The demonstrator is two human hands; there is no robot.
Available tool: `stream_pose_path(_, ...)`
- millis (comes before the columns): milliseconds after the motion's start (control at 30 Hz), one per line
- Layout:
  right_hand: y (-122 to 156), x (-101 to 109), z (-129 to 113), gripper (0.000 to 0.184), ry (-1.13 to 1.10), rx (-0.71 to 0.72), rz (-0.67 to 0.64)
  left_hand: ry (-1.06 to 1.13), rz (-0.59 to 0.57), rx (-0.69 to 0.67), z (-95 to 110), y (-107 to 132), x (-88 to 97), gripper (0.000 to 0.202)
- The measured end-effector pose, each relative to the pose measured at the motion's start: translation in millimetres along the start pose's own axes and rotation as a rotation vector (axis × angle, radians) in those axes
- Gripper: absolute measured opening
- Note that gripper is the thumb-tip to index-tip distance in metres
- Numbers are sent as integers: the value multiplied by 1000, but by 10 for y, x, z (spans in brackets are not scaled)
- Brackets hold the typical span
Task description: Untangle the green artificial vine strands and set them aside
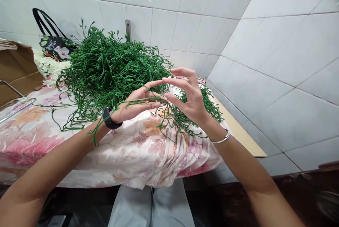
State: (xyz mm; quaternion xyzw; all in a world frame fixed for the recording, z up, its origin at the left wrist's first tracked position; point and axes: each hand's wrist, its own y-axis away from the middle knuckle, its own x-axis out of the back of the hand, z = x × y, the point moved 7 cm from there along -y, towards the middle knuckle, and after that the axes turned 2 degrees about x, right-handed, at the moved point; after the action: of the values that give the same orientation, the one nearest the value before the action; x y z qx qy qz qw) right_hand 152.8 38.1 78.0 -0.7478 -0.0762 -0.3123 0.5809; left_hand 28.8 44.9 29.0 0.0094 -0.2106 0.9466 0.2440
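Note:
My left hand (135,105), with a black band at its wrist, holds a thin green artificial flower stem (144,100) between thumb and fingers. The stem's branched tail hangs down past the wrist. My right hand (189,96), wearing a silver bangle, is raised beside the left fingertips, its fingers curved and apart with nothing visible in them. Behind the left hand rises a big tangled heap of green artificial stems (113,64). A smaller pile of green stems (182,115) lies under and around my right hand, partly hidden by it.
A floral cloth (127,160) covers the table. At the left are a cardboard box (18,68), white artificial flowers (54,70), a metal rod (18,108) and a floral bag (57,47). Tiled walls (169,25) close the back and right; a board edge (238,131) shows at the right.

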Motion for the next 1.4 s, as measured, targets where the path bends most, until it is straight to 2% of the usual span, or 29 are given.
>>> stream_pose_path(133, 11, -68, -52, 11, 139, 123, -65, -61, -9, 19, -27, 1, 2, 65)
stream_pose_path(267, 32, -147, 8, 7, 171, 98, -137, -165, 63, -27, 29, -7, 66, 53)
stream_pose_path(433, 27, -113, 46, 7, 193, 62, -77, -242, 224, -185, 162, 8, 169, 20)
stream_pose_path(533, 36, -66, 121, 8, 224, -15, 3, -249, 326, -255, 207, 28, 218, 16)
stream_pose_path(633, 66, -44, 203, 8, 157, -120, 71, -239, 380, -231, 186, 25, 237, 17)
stream_pose_path(733, 86, -89, 201, 7, 29, -151, 62, -189, 358, -184, 144, 10, 225, 22)
stream_pose_path(867, 89, -155, 112, 7, -57, -100, 26, -100, 311, -154, 94, 1, 212, 19)
stream_pose_path(1000, 86, -187, 33, 6, -25, -13, 11, -23, 281, -132, 30, -14, 202, 39)
stream_pose_path(1100, 86, -172, 11, 4, 37, 5, 25, -2, 280, -120, -9, -24, 200, 39)
stream_pose_path(1267, 98, -152, -35, 6, 126, 31, 45, -95, 295, -104, -28, -23, 222, 29)
stream_pose_path(1400, 103, -132, -42, 8, 145, 43, 66, -318, 347, -148, 7, 0, 263, 32)
